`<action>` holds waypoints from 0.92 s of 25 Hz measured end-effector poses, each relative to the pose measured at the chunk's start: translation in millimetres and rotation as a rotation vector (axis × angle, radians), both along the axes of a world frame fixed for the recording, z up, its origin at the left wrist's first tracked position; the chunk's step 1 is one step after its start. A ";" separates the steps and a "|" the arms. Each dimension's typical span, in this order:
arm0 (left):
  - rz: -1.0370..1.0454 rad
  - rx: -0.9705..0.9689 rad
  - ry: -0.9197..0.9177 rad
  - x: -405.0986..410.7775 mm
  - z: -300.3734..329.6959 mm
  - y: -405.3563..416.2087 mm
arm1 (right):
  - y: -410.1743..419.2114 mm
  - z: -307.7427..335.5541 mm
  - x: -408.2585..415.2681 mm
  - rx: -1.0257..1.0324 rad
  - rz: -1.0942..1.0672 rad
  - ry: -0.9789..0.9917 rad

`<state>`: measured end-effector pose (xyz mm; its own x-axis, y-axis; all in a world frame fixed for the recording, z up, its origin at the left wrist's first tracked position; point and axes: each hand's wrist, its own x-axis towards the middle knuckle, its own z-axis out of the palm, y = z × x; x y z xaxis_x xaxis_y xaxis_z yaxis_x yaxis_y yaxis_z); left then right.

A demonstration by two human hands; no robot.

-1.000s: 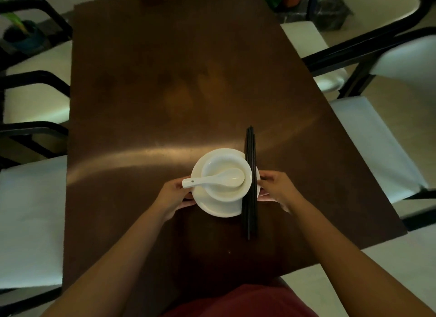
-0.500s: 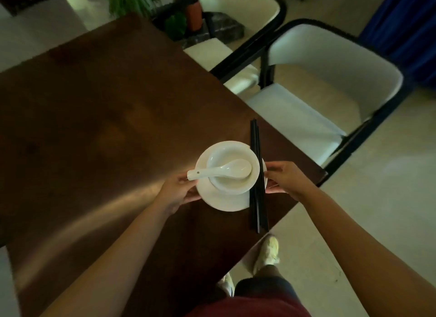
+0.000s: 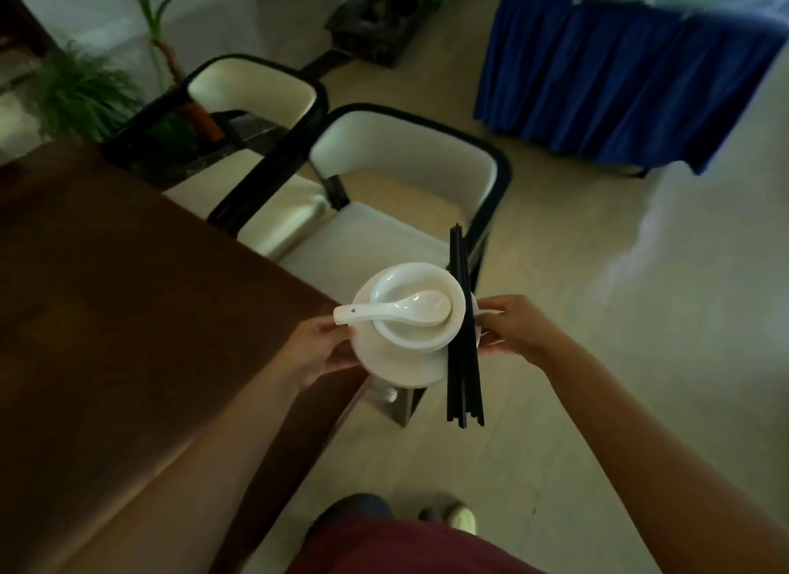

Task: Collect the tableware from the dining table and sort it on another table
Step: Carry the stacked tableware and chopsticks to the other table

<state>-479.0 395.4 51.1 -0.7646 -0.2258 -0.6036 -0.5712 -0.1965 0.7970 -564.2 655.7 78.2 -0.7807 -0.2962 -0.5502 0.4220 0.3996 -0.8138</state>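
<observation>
- Dining table [image 3: 128, 317]: a broad slab of dark brown wood with a smooth, faintly glossy top. Its corner lies just beside the carried stack. A judged risk is that the left forearm or the plate rim clips this edge if the person turns without lifting clear.
- Chairs [image 3: 405, 176]: black tubular frames with pale padded seats and backs, standing close beyond the stack. A swing of the load could catch a backrest.
- Blue cloth [image 3: 619, 73]: a pleated drape hanging to the floor, well apart from the hands. It may cover the second table, though that cannot be told.
- Plate [image 3: 397, 364]: round, white and glazed, probably ceramic. It is held in the air off the table corner and carries everything else. Its glaze is likely slick, so a tilt would let the load slide.
- Chopsticks [image 3: 463, 338]: several thin black sticks, loose across the plate's right edge and overhanging it at both ends. These are judged likeliest to roll off, since only the plate rim supports them.
- Bowl [image 3: 416, 306]: small, white, with a thick rounded rim. It sits on the plate unrestrained and could skate under a jolt.
- Left hand [image 3: 318, 349]: closed on the plate's left rim, thumb on top.
- Right hand [image 3: 514, 328]: closed on the right rim beside the chopsticks. Whether a finger pins the sticks cannot be told.
- Spoon [image 3: 395, 310]: white ceramic soup spoon lying in the bowl, its handle jutting left over the rim above the left hand, where a knock could tip it out.
</observation>
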 end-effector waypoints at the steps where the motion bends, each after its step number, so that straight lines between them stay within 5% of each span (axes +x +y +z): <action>1: -0.021 0.009 0.012 -18.1 -0.5 25.5 | 27.4 4.0 -11.8 0.000 -0.017 0.006; 23: -0.624 -0.040 0.022 -416.4 53.3 447.1 | 443.7 36.6 -257.2 -0.030 -0.619 0.060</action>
<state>-895.3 842.6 104.4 -0.7717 0.2450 -0.5869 -0.5524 0.1988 0.8095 -821.4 1099.4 114.8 -0.8418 0.2070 -0.4985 0.5213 0.0722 -0.8503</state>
